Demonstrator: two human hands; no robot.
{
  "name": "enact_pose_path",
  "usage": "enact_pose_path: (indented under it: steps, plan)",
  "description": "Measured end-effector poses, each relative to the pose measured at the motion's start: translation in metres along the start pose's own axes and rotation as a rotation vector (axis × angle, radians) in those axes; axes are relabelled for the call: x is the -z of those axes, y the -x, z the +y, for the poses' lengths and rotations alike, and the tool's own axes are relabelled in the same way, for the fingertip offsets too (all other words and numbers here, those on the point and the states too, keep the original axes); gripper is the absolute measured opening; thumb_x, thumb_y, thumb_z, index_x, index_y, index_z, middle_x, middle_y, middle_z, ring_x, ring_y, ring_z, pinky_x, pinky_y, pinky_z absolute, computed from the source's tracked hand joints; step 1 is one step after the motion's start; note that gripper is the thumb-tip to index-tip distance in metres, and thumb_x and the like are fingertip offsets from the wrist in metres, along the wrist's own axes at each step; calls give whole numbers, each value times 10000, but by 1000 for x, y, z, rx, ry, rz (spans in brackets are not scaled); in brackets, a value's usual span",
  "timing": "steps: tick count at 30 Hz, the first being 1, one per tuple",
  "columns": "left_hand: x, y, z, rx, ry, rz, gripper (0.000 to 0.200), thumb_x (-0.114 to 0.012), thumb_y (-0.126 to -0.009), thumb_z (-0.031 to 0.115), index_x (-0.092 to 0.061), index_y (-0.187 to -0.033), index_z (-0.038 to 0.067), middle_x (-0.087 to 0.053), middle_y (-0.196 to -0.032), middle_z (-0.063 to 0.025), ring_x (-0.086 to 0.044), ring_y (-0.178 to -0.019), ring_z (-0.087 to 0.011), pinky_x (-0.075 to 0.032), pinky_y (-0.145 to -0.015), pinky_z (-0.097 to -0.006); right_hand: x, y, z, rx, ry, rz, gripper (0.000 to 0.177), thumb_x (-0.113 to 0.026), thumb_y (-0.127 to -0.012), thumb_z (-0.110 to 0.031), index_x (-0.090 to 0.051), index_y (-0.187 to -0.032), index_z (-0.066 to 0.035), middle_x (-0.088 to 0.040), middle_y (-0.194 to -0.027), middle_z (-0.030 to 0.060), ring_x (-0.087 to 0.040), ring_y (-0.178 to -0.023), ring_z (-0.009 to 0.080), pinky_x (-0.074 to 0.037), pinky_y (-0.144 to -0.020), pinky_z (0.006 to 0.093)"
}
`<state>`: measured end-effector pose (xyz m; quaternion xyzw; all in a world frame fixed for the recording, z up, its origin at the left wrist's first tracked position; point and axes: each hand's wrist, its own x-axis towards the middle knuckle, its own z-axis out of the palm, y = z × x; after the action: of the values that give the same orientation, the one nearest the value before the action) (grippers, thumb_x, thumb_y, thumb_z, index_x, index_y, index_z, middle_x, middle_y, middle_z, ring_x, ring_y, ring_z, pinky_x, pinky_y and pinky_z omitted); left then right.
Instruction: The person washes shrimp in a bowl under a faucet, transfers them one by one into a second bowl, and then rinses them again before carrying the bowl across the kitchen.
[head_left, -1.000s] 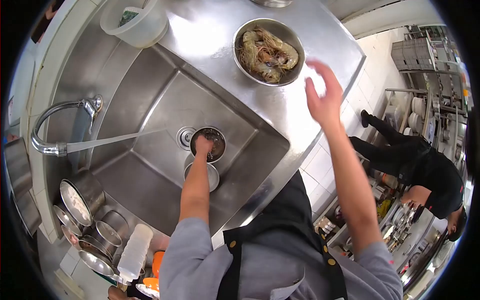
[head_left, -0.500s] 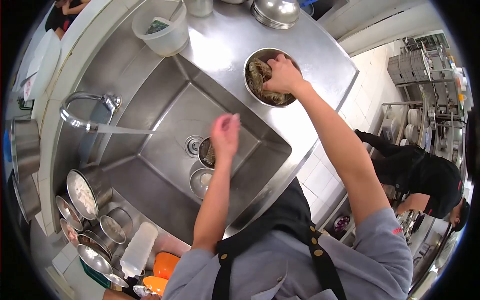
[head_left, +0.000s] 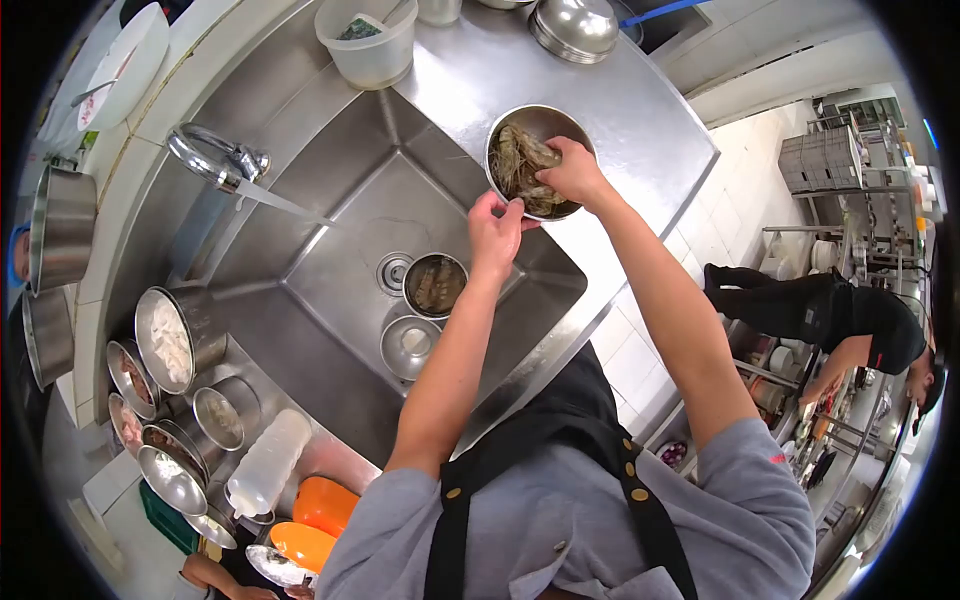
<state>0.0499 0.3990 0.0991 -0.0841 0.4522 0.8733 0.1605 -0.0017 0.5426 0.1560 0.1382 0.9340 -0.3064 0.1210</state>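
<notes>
A metal bowl holding raw shrimp sits at the sink's edge on the steel counter. My right hand reaches into it, fingers closed on shrimp. At the near left rim, my left hand grips the bowl with thumb and fingers. Below, in the sink, a small metal pot contains more shrimp. Beside that pot is a small metal bowl with a pale, shiny spot inside it.
Water runs from the faucet. A plastic tub and stacked metal bowls stand at the back. Several pots, including one with white pieces, and a plastic bottle line the left. A co-worker bends at the right.
My left hand has moved up from above the small pot to the bowl's rim, uncovering the pot's shrimp. My right hand stays in the bowl, now nearer its right side.
</notes>
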Motion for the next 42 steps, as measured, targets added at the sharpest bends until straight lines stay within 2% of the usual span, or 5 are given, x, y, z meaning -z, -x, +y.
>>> enact_pose_path:
  steps: [8,13,15,27,42]
  plan:
    - [21,1,16,32,-56,10,178,-529,-854,10,-417,-716,17,-593,-878,-182,-635,-762,-252,-582,-659,-393,61,35,54,-144,-752,69,326,-672,-745,-45,-601,-1052,41,-632,-899,91,-594,-792,156,-479,-718,303]
    - [26,-1,15,31,-99,-1,180,-532,-843,1,-419,-705,22,-594,-873,-181,-633,-760,-248,-578,-661,-394,45,40,119,-347,-497,63,334,-689,-752,-75,-600,-1059,24,-631,-965,86,-601,-830,175,-476,-776,309]
    - [25,3,13,26,-78,-8,159,-531,-838,-7,-434,-715,15,-594,-860,-168,-634,-756,-241,-574,-654,-382,35,49,113,108,194,591,373,-706,-692,-108,-615,-1038,-1,-615,-1003,161,-606,-870,250,-475,-806,354]
    - [21,41,-36,-163,-423,182,120,-586,-717,9,-517,-639,-49,-573,-979,-180,-555,-882,-268,-434,-780,-344,-50,48,-7,-267,7,193,580,-605,-668,-181,-480,-1164,94,-470,-1164,330,-502,-1068,452,-401,-962,402]
    - [33,35,-37,-141,-380,144,86,-580,-708,11,-525,-651,-23,-590,-985,-186,-565,-948,-242,-459,-738,-304,-51,47,-12,-292,-180,275,527,-654,-587,-204,-595,-1056,30,-602,-1050,257,-579,-1024,348,-451,-899,356]
